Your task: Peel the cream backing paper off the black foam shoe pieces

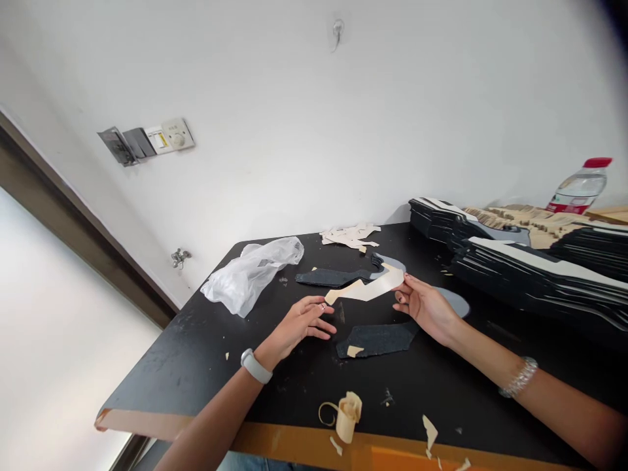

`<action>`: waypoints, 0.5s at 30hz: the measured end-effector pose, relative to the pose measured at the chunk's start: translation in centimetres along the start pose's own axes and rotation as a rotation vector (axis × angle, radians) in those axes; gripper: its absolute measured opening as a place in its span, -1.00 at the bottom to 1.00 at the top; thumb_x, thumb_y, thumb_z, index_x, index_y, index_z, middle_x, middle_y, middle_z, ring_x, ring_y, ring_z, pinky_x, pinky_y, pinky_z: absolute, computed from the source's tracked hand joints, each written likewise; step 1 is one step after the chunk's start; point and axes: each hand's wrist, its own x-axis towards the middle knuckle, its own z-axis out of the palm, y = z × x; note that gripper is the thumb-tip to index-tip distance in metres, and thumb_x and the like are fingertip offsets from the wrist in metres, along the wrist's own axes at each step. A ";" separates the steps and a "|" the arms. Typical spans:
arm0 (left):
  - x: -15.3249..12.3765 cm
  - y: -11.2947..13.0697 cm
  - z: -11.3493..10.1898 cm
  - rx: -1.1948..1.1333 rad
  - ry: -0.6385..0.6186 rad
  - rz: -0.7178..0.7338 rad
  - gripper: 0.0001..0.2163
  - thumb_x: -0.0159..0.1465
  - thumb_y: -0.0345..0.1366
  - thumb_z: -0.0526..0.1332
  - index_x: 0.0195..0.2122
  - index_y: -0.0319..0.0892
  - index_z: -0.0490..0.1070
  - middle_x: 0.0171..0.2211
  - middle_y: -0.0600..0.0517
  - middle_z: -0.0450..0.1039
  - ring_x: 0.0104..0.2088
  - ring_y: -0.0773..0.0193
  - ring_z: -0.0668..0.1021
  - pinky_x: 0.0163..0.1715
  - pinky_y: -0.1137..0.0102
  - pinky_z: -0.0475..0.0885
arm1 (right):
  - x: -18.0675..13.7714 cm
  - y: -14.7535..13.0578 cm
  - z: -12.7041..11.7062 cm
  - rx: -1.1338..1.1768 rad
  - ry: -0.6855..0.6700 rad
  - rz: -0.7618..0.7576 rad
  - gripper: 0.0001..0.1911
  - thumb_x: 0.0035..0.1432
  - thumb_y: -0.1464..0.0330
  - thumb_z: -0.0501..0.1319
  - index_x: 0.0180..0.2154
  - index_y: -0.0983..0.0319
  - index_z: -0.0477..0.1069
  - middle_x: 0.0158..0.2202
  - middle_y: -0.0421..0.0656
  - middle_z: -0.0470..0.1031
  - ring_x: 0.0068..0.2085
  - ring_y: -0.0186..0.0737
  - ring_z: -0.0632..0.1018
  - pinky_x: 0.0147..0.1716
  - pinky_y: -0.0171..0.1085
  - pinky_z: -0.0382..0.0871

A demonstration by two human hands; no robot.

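Note:
A long cream-coloured cut strip [369, 288] is held a little above the black table [196, 366] between both hands. My left hand [301, 325] pinches its left end, the other fingers stretched out. My right hand [426, 307] grips its right end with closed fingers. Under the strip lie dark grey cut pieces [338, 277], and another dark grey piece [380, 339] lies just in front of my hands. A grey piece [456, 302] shows behind my right hand.
A crumpled clear plastic bag [252, 271] lies at the left. Cream scraps [349, 235] sit at the back. Tall stacks of black and cream cut pieces [520, 261] fill the right, with a water bottle [581, 186] behind. A curled backing strip [346, 415] lies near the front edge.

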 end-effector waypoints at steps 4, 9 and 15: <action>0.3 -0.4 0.0 -0.048 0.000 0.045 -0.67 0.19 -0.15 0.29 -0.14 -0.27 0.38 -0.18 -0.13 0.48 -0.40 0.30 0.59 -0.43 0.45 0.50 | -0.1 0.2 0.1 -0.039 -0.017 0.008 -0.88 0.09 0.27 0.22 -0.40 0.17 0.35 -0.46 -0.22 0.47 -0.59 -0.37 0.35 -0.57 -0.33 0.46; 0.4 -0.5 -0.1 -0.037 0.048 0.075 -0.69 0.13 -0.11 0.32 -0.30 -0.28 0.40 -0.35 -0.05 0.50 -0.46 0.36 0.56 -0.46 0.49 0.48 | -0.3 0.1 0.3 -0.041 0.006 -0.057 -0.85 0.11 0.20 0.19 -0.35 0.13 0.34 -0.36 -0.24 0.47 -0.43 -0.30 0.46 -0.48 -0.31 0.47; 0.2 -0.8 0.6 -0.005 -0.021 0.015 -0.65 0.06 -0.08 0.37 -0.39 -0.30 0.40 -0.45 -0.05 0.51 -0.50 0.31 0.57 -0.49 0.47 0.47 | -1.1 -0.7 1.1 -0.147 0.081 -0.372 -0.57 0.21 -0.04 -0.03 -0.29 0.14 0.37 -0.18 -0.11 0.50 -0.21 -0.16 0.51 -0.21 -0.16 0.45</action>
